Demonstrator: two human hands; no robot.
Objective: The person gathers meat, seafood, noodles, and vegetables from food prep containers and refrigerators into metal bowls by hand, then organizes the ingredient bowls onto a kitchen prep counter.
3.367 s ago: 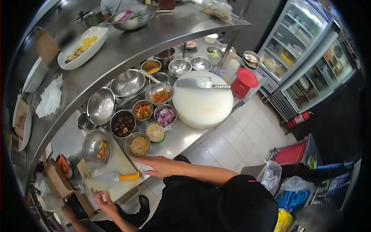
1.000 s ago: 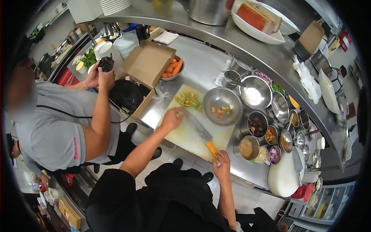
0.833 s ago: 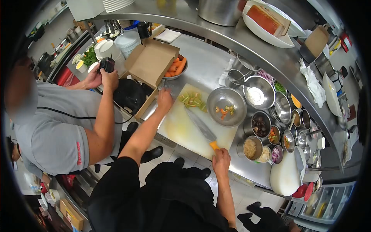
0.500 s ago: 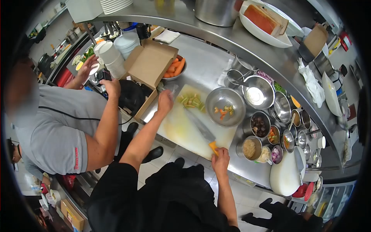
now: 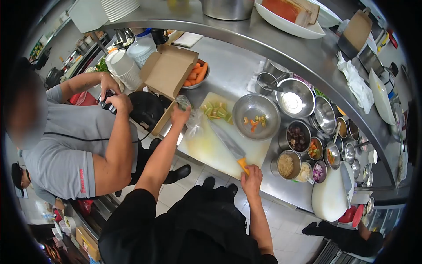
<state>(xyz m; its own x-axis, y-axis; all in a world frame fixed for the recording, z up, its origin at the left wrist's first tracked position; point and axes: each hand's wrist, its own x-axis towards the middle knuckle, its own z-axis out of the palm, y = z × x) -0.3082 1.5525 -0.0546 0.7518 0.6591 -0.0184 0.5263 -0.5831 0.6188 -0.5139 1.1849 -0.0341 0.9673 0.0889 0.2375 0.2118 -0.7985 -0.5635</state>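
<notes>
My left hand (image 5: 180,115) is closed on a clear plastic bag (image 5: 193,123), beside the open cardboard box and the cutting board's left edge. My right hand (image 5: 252,178) rests at the orange handle of a knife (image 5: 229,145), its fingers closed round the handle's end. The blade lies flat on the white cutting board (image 5: 202,152), pointing up and left. Cut green pieces (image 5: 215,110) sit at the board's top corner. A steel bowl (image 5: 256,118) with a few orange and green pieces stands on the board's right part.
A co-worker in a grey shirt (image 5: 74,145) stands at the left, holding a small black device (image 5: 107,103). Behind are the cardboard box (image 5: 169,70) and a bowl of carrots (image 5: 196,74). Several ingredient bowls (image 5: 289,165) and a white round block (image 5: 329,198) stand right. A steel shelf (image 5: 263,39) overhangs.
My left hand has gone from the cutting board to the bag and lifted part of it. My right hand stays at the knife handle. The co-worker's hands have come together on the device.
</notes>
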